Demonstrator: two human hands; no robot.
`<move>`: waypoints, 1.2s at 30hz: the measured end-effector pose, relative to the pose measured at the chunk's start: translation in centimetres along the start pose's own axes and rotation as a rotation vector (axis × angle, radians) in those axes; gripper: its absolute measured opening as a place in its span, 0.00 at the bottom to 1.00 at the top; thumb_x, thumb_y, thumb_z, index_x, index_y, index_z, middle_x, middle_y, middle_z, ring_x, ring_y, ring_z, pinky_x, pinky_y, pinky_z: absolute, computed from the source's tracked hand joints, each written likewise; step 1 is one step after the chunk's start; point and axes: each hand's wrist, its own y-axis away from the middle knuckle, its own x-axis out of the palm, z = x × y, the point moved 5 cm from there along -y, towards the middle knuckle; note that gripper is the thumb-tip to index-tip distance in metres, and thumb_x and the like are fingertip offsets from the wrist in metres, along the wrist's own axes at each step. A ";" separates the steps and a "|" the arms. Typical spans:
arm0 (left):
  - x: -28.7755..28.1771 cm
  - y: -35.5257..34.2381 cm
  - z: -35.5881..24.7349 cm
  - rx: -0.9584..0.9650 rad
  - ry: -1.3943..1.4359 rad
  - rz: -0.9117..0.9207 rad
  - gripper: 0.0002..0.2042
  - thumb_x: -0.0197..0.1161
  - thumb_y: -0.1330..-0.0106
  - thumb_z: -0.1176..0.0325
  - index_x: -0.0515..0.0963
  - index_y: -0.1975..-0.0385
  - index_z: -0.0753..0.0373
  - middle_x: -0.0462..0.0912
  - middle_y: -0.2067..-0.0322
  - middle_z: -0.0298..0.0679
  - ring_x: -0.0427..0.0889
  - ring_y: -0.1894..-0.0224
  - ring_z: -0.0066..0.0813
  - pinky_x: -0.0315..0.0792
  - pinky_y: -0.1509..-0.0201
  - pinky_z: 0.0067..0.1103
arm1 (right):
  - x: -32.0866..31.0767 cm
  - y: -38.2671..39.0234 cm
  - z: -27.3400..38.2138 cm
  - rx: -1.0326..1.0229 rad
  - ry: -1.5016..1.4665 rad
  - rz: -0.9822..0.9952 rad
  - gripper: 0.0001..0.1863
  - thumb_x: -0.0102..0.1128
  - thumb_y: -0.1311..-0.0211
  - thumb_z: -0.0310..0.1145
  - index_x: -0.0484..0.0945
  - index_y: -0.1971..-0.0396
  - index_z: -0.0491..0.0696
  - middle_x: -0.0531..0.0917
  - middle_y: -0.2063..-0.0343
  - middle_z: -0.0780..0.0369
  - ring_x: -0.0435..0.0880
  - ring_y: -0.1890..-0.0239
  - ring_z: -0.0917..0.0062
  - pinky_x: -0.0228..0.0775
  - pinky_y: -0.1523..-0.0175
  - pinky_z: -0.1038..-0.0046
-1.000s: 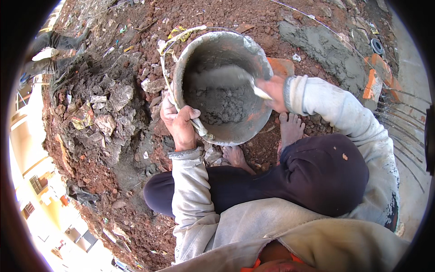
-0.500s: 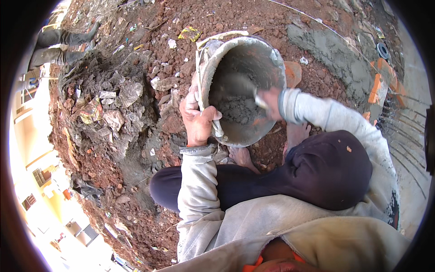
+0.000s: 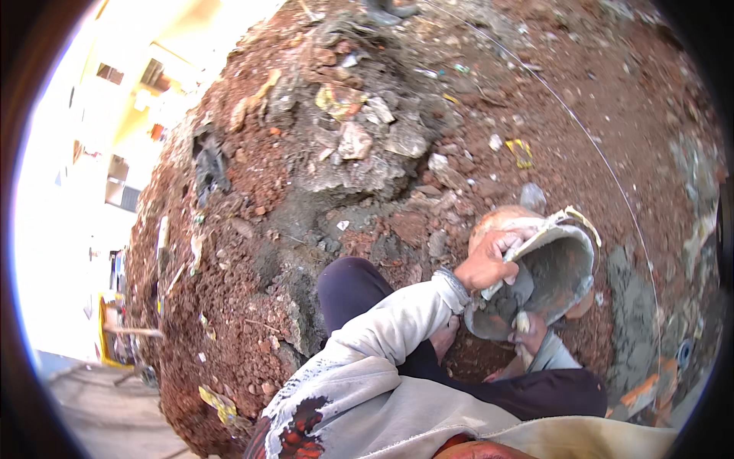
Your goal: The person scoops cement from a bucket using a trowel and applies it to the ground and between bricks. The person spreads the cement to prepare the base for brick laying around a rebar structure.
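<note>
A mortar-smeared bucket stands tilted on the ground in front of my knees, its mouth toward me. My left hand is closed over its near left rim. Inside the bucket, grey wet mortar lies low against the wall. My right hand is at the bucket's lower edge, closed round the pale handle of a trowel. The trowel's grey blade reaches into the bucket over the mortar. My fingers partly hide the handle.
A mound of rubble and dried mortar rises ahead to the left. A thin string runs across the red soil at the right, past a wet mortar patch. Bricks lie lower right. Another person's boot shows at the top.
My view has swung left, so the bucket and both hands now sit lower right. The bucket leans more toward me. The trowel, blurred before, shows more clearly, still in my right hand.
</note>
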 end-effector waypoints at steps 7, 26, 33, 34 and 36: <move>-1.0 0.8 -0.6 0.101 -0.072 -0.092 0.31 0.54 0.63 0.78 0.76 0.50 0.66 0.74 0.46 0.36 0.69 0.43 0.25 0.67 0.47 0.17 | 4.9 1.0 6.3 0.113 -0.094 0.174 0.18 0.66 0.54 0.31 0.70 0.65 0.41 0.74 0.81 0.62 0.74 0.89 0.78 0.66 0.84 0.75; 2.3 1.8 0.7 0.258 -0.445 -0.037 0.31 0.57 0.56 0.80 0.73 0.44 0.62 0.77 0.54 0.34 0.73 0.70 0.19 0.70 0.68 0.17 | -5.1 3.4 4.3 0.022 0.753 -0.363 0.19 0.69 0.56 0.36 0.75 0.67 0.40 0.82 0.74 0.51 0.84 0.69 0.58 0.76 0.62 0.63; 2.6 1.7 0.4 0.115 -0.263 -0.080 0.26 0.57 0.57 0.80 0.77 0.51 0.65 0.75 0.70 0.31 0.70 0.72 0.16 0.67 0.69 0.16 | 1.0 0.5 -2.1 0.118 -0.004 0.042 0.11 0.60 0.50 0.22 0.72 0.65 0.41 0.77 0.79 0.56 0.78 0.81 0.70 0.70 0.77 0.67; 2.6 1.6 0.7 0.120 -0.198 -0.081 0.25 0.57 0.57 0.80 0.77 0.52 0.66 0.74 0.73 0.31 0.70 0.72 0.15 0.67 0.69 0.16 | 1.9 0.2 -3.1 0.174 -0.211 0.145 0.12 0.60 0.49 0.22 0.71 0.64 0.41 0.76 0.79 0.57 0.77 0.82 0.71 0.70 0.77 0.68; 3.1 1.0 -0.4 0.261 -0.337 -0.102 0.25 0.57 0.56 0.81 0.78 0.52 0.65 0.72 0.75 0.27 0.69 0.72 0.15 0.67 0.69 0.16 | 2.4 0.4 -3.6 0.276 -0.604 0.344 0.13 0.59 0.48 0.22 0.69 0.62 0.41 0.73 0.80 0.58 0.74 0.84 0.73 0.68 0.78 0.69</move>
